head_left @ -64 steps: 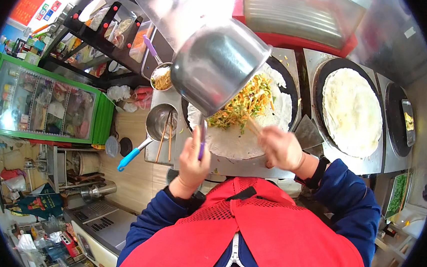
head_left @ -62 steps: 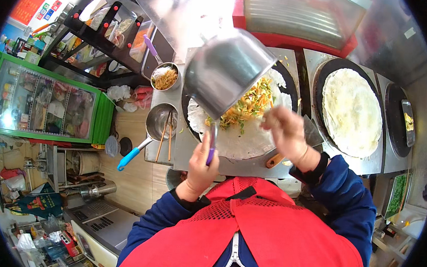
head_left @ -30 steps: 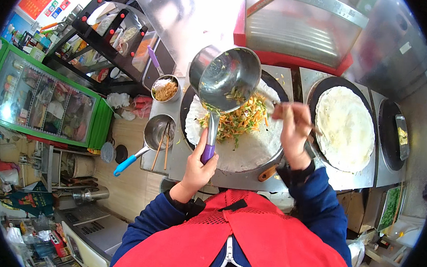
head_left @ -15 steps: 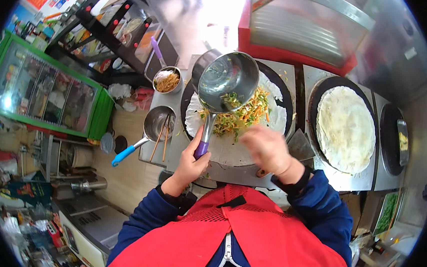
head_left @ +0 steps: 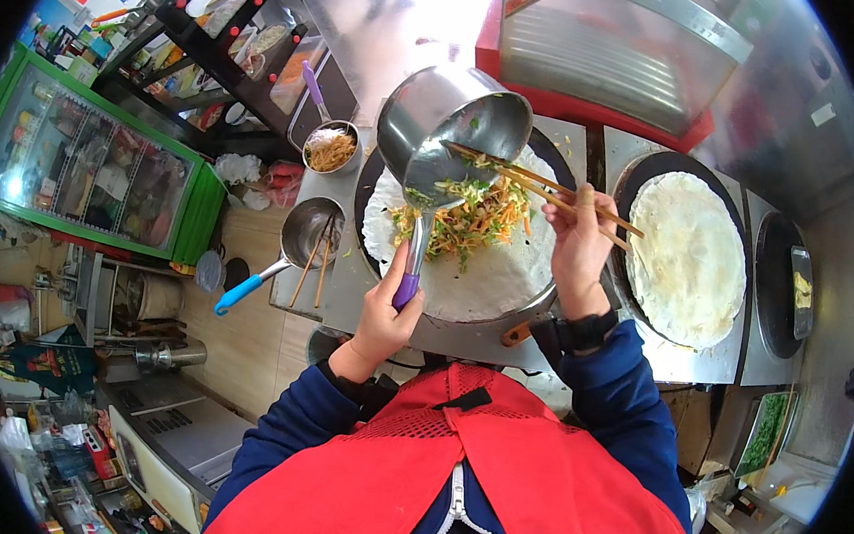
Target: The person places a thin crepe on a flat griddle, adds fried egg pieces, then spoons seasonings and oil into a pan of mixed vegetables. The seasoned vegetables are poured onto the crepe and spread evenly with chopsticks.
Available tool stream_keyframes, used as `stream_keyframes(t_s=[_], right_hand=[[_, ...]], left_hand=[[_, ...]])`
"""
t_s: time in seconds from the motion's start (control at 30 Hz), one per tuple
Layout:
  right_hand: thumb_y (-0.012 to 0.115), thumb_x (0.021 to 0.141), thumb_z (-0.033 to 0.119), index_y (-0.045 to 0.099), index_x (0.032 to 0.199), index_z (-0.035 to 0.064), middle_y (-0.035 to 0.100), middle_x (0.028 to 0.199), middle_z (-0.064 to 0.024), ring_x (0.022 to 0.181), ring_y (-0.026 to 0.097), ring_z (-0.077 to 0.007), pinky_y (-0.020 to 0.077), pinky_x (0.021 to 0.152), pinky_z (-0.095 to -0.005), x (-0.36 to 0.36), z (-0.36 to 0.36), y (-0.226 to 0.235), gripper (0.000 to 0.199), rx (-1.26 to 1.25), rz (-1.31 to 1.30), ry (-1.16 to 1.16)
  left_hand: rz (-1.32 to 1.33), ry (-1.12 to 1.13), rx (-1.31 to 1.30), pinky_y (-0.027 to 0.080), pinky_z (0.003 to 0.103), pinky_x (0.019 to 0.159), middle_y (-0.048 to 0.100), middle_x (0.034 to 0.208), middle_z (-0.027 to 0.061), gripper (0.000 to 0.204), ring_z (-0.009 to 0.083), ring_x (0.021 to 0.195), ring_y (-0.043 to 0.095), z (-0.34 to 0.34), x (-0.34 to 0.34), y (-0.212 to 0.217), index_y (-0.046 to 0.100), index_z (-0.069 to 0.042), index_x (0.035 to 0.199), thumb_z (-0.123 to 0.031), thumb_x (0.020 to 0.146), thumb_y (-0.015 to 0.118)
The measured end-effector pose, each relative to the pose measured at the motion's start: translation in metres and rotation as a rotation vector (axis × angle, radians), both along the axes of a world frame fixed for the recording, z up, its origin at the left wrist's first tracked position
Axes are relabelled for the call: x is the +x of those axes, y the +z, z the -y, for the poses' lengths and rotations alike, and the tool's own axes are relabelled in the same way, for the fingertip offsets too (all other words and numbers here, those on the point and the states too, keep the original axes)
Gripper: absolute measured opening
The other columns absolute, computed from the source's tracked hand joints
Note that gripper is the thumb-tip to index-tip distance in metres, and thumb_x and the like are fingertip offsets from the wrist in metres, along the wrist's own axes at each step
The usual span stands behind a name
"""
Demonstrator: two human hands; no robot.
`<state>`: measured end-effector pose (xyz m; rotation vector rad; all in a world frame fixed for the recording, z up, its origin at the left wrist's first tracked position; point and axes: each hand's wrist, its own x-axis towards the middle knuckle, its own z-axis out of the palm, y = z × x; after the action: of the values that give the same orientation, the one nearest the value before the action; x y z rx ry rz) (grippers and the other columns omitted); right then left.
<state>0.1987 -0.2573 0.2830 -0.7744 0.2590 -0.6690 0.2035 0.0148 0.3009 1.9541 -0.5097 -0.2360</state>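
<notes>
My left hand (head_left: 381,322) is closed around the purple handle of a steel saucepan (head_left: 438,107). The pan is tilted over a pale crepe (head_left: 480,293) on a round black griddle (head_left: 562,167). Shredded vegetables (head_left: 479,223), green and orange, lie heaped on the crepe, and some bits cling inside the pan. In my right hand (head_left: 581,249) is a pair of wooden chopsticks (head_left: 534,182), whose tips reach to the inside of the pan. A wooden handle (head_left: 516,334) pokes out by the griddle's near edge.
Left of the griddle stand a blue-handled saucepan (head_left: 301,242) with chopsticks in it and a smaller pan of shreds (head_left: 330,151). To the right, another crepe (head_left: 689,258) covers a second griddle. A red-framed box (head_left: 599,115) sits behind. A green-framed display case (head_left: 85,155) is far left.
My right hand has moved up and right and now shows chopsticks extending into the saucepan. The saucepan has shifted slightly, its mouth turned more toward the right.
</notes>
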Motion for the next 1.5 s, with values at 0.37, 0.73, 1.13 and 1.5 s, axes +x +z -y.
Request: stream_keyframes(t_s=[0.37, 0.73, 1.13, 1.5], right_hand=[[0.055, 0.099, 0.017, 0.049, 0.092, 0.0071, 0.063, 0.077, -0.0135, 0.059, 0.060, -0.0195, 0.0477, 0.054, -0.0277, -0.016, 0.019, -0.032, 0.013, 0.181, -0.120, 0.205], [0.054, 0.099, 0.015, 0.051, 0.097, -0.0004, 0.064, 0.076, -0.0129, 0.059, 0.063, -0.0172, 0.0512, 0.052, -0.0282, 0.008, 0.024, -0.040, 0.016, -0.415, -0.203, 0.039], [0.049, 0.101, 0.015, 0.051, 0.103, -0.0007, 0.066, 0.091, -0.0136, 0.072, 0.068, -0.0191, 0.0567, 0.065, -0.0290, 0.026, -0.041, -0.031, 0.016, -0.631, -0.178, 0.224], [0.050, 0.101, 0.015, 0.049, 0.102, -0.0002, 0.064, 0.088, -0.0147, 0.071, 0.068, -0.0224, 0.0571, 0.065, -0.0323, 0.013, -0.120, -0.039, 0.015, -0.570, -0.258, 0.032]], left_hand=[[-0.294, 0.065, -0.300, 0.039, 0.021, 0.049, 0.049, 0.078, -0.0022, 0.074, 0.0037, 0.055, 0.043, 0.019, -0.011, 0.000, 0.019, -0.012, 0.154, 0.004, 0.090, 0.051], [-0.645, 0.341, -0.640, 0.035, 0.022, 0.042, 0.049, 0.083, 0.0023, 0.078, 0.0072, 0.051, 0.042, -0.013, -0.033, 0.050, 0.012, -0.023, 0.155, 0.001, 0.092, 0.051], [-0.595, 0.379, -0.680, 0.035, 0.022, 0.042, 0.049, 0.081, 0.0022, 0.078, 0.0065, 0.050, 0.042, -0.062, -0.033, 0.062, 0.012, -0.022, 0.155, 0.002, 0.092, 0.049], [-0.681, 0.256, -0.685, 0.037, 0.025, 0.043, 0.050, 0.086, 0.0036, 0.077, 0.0087, 0.051, 0.044, -0.154, 0.013, 0.059, 0.015, -0.023, 0.155, 0.003, 0.092, 0.050]])
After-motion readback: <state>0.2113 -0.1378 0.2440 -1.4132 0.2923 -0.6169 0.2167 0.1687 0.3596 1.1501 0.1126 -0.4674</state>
